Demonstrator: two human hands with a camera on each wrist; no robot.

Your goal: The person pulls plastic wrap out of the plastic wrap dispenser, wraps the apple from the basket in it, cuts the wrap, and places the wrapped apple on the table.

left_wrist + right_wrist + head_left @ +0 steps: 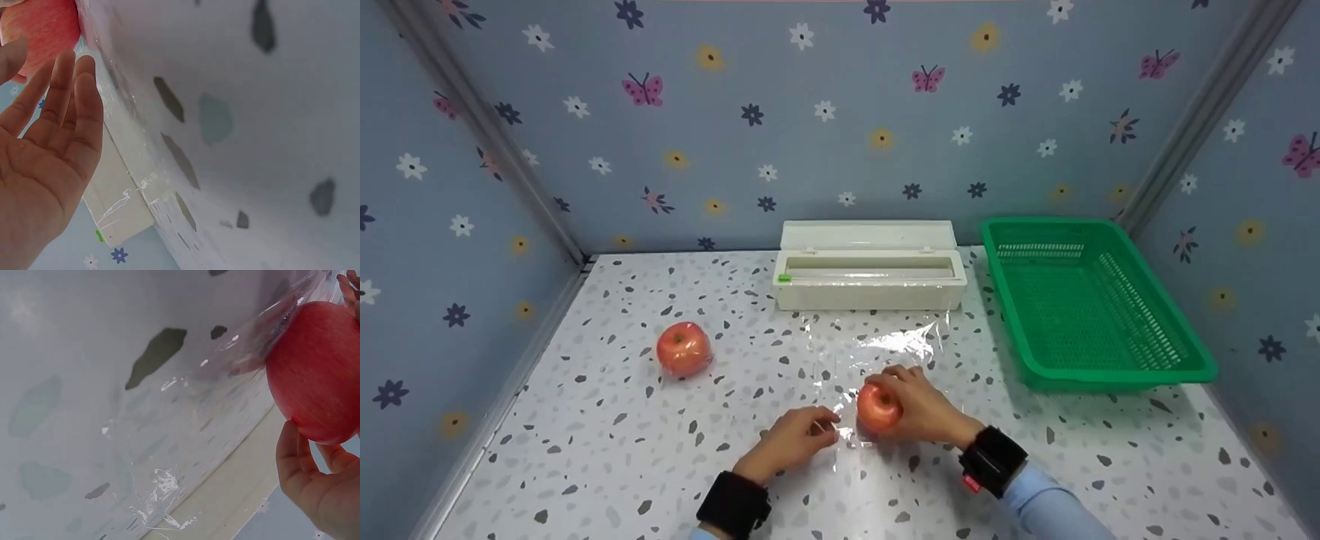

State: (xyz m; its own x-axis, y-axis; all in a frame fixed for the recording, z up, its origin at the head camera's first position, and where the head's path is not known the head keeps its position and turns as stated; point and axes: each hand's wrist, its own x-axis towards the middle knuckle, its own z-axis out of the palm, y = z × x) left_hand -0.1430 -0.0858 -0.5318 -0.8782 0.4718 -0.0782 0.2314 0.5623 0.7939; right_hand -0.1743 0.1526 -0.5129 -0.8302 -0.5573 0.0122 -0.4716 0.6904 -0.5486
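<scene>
A red apple (877,410) sits on a sheet of clear plastic wrap (900,343) near the front of the table. My right hand (924,409) holds this apple from its right side, fingers and thumb spread around it. In the right wrist view, fingertips touch the apple (318,374), with the wrinkled wrap (163,486) beneath it. Just left of it, my left hand (796,436) hovers by the wrap's edge with loosely bent fingers. The left wrist view shows that palm (39,174) holding nothing. From a white wrap dispenser (870,296) with its lid up, the film stretches toward me.
Another apple (684,349), shiny as if covered in film, rests on the left of the speckled table (607,450). A green plastic basket (1117,376) stands at the back right. Patterned panels (840,135) enclose the table at the back and both sides.
</scene>
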